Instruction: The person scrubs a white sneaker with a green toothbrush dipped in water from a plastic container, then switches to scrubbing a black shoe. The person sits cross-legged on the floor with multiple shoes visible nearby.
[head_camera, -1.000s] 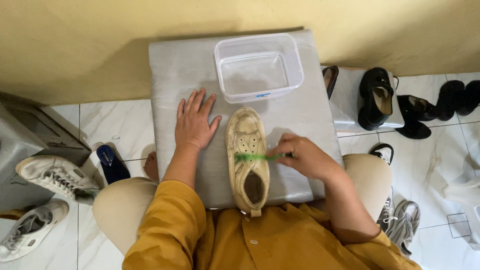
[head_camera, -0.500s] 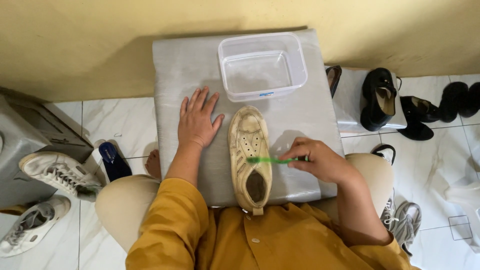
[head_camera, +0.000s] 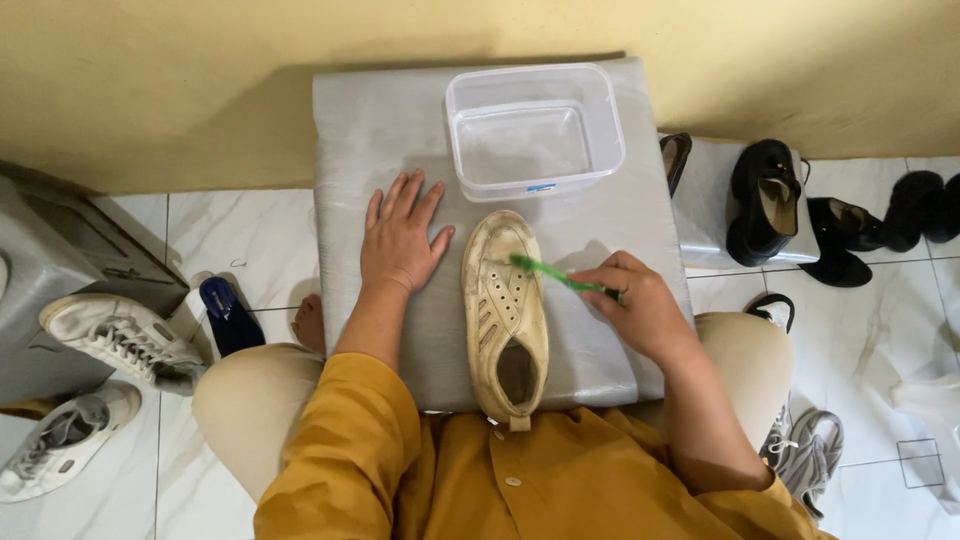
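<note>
Head view: right hand (head_camera: 640, 310) angles green toothbrush (head_camera: 560, 277) onto shoe (head_camera: 507, 310).

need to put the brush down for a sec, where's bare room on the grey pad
Free: the pad's far left corner, between the tub and the left hand, and the near left strip between that forearm and the shoe. Crowded: the right side, where the right hand holds the brush over the shoe's toe.

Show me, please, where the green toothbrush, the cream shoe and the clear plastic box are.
green toothbrush (head_camera: 560, 277), head view, middle of its handle.
cream shoe (head_camera: 505, 300), head view, top of the upper with the holes.
clear plastic box (head_camera: 535, 185), head view, near rim.
</note>
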